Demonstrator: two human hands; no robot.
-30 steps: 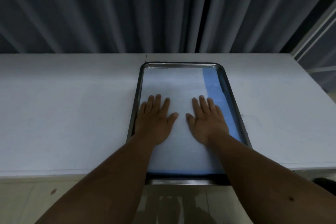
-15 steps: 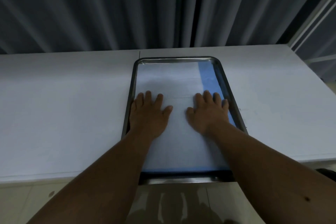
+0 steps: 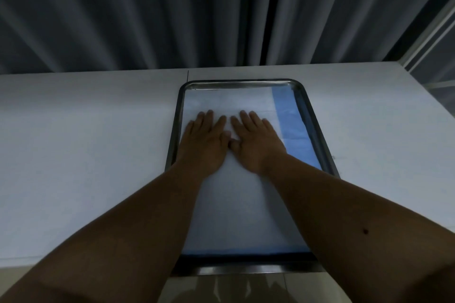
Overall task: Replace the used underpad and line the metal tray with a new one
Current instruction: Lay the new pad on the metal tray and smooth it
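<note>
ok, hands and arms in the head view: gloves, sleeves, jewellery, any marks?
Both bare. The left hand and right hand wear no gloves; no rings or watch show. Forearms are uncovered to the frame edge, no sleeves in view. One small dark spot marks the right forearm.

Bare forearms, no sleeves, small mole point(image 3: 365, 231)

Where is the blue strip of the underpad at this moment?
In the head view, the blue strip runs along the right inner wall of the metal tray, just right of the right hand pressing the underpad.
</note>
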